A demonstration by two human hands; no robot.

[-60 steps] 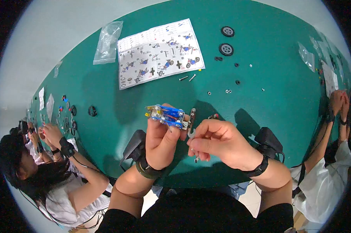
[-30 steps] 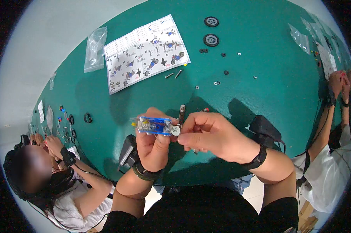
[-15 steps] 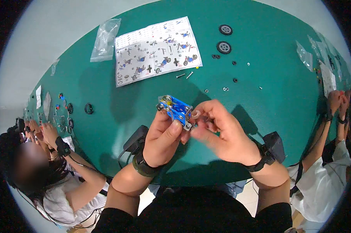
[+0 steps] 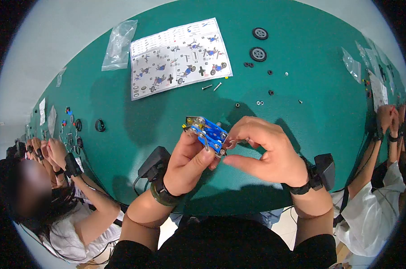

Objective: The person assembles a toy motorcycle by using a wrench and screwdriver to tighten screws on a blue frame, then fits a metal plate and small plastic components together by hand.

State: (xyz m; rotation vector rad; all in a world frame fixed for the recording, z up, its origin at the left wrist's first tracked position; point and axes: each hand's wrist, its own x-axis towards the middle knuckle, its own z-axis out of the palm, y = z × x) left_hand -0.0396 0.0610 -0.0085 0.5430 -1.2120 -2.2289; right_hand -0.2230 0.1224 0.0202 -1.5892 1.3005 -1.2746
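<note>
My left hand is closed around a partly built blue toy motorcycle body, with its thumb on the lower edge. The body has blue side plates, silver screws and a yellow part at its left end. At the right end of the body, my right hand has its thumb and index finger apart, fingertips right by the screw and metal pieces there. Its other fingers are curled and partly hidden. Above the hands, a small nut and a pair of nuts lie on the green table.
A printed instruction sheet lies beyond my hands, beside a plastic bag. Two long screws rest below it. Two wheels and several small black parts lie further right. Other people work at left and right.
The blue body has turned slightly and shifted a little down and right in my left hand. My right thumb and index finger have spread apart at its right end.
</note>
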